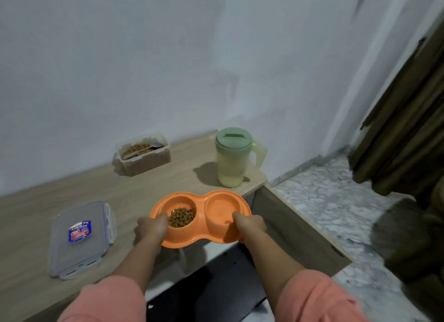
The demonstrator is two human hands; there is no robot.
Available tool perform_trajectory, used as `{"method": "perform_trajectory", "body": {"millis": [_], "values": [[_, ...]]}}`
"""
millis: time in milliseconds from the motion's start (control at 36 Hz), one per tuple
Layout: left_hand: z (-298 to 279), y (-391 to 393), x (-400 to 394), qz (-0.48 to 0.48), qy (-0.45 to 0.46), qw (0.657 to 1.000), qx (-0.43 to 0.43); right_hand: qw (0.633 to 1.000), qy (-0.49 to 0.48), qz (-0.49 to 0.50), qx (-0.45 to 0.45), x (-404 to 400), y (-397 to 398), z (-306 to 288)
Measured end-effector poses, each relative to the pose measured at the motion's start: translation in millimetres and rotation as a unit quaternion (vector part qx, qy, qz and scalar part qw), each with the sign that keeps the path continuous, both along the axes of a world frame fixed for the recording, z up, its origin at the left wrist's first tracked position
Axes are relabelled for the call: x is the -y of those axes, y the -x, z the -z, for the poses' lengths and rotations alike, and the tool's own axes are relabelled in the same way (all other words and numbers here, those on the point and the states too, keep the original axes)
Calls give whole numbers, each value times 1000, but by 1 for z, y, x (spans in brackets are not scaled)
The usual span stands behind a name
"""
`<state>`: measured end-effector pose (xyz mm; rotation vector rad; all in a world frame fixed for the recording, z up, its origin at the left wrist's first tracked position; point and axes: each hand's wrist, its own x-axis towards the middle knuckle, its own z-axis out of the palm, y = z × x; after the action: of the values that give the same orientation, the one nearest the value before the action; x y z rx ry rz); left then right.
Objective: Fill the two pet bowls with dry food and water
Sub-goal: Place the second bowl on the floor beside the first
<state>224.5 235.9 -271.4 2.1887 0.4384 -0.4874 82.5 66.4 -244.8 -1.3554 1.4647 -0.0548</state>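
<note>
Wooden bench (72, 196) along the wall, and out over its front edge comes the orange double pet bowl (200, 217), held at both ends. Left hand (151, 228) grips the kibble side, right hand (251, 225) the water side, fingers curled over the rim. Behind stands the green-lidded water jug (233, 158), the open kibble container (143, 154), and its clear lid (81, 237) lying flat at left.

Fingers of both hands (151, 228) hide under the orange double bowl (204, 235) — water level unreadable.
</note>
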Motion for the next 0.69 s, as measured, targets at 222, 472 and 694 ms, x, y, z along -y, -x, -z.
{"method": "perform_trajectory", "body": {"millis": [222,472,694], "values": [[-14,77,65,38,46,998,-1,998,21,64,-1,50,86,-14],[-28,187,163,113,122,986,-14,991,40,130,14,136,216,-37],[-38,274,248,160,174,972,-15,982,71,175,14,210,307,-54]]}}
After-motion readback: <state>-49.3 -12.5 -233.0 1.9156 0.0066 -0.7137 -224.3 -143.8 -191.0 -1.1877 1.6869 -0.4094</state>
